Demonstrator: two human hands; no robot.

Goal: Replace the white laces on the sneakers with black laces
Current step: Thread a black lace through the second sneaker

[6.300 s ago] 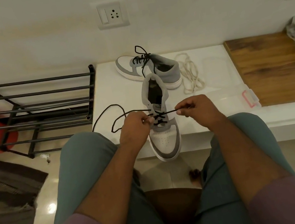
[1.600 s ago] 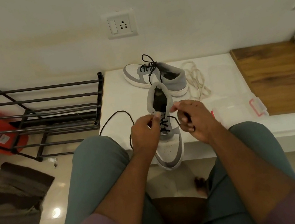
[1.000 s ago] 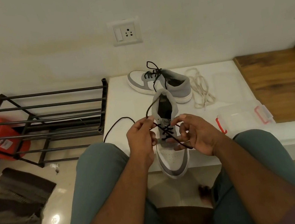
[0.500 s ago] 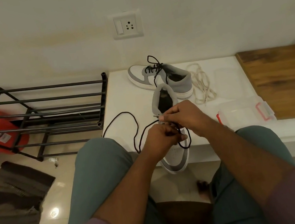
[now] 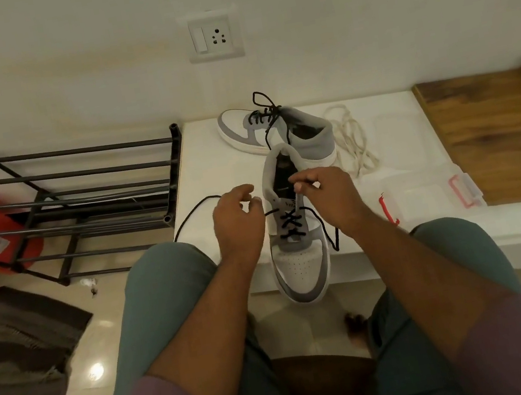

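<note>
My right hand [image 5: 330,199] pinches one end of the black lace [image 5: 291,223] between thumb and fingertips, over the tongue of the grey-and-white sneaker [image 5: 293,226] that lies just below and between my two grips. That sneaker rests on the white counter [image 5: 212,171] with its toe hanging past the near edge, pointing toward me. The lace crosses through its lower eyelets, and a loop of it hangs beneath my right wrist.

My left hand [image 5: 237,220] sits just left of the sneaker, fingers curled around the other run of the lace, which comes out of an eyelet into my grip. Beyond that hand the lace trails out to the left across the counter and drops over its edge.

Beyond both hands, farther back on the counter, the second sneaker [image 5: 275,132] lies on its sole, already threaded with a black lace. Right of it, behind my right hand, the white laces [image 5: 351,139] lie in a loose heap. A clear plastic box with red clasps [image 5: 426,199] sits to the right of my right wrist. A black metal rack [image 5: 79,201] stands on the floor left of my left hand.
</note>
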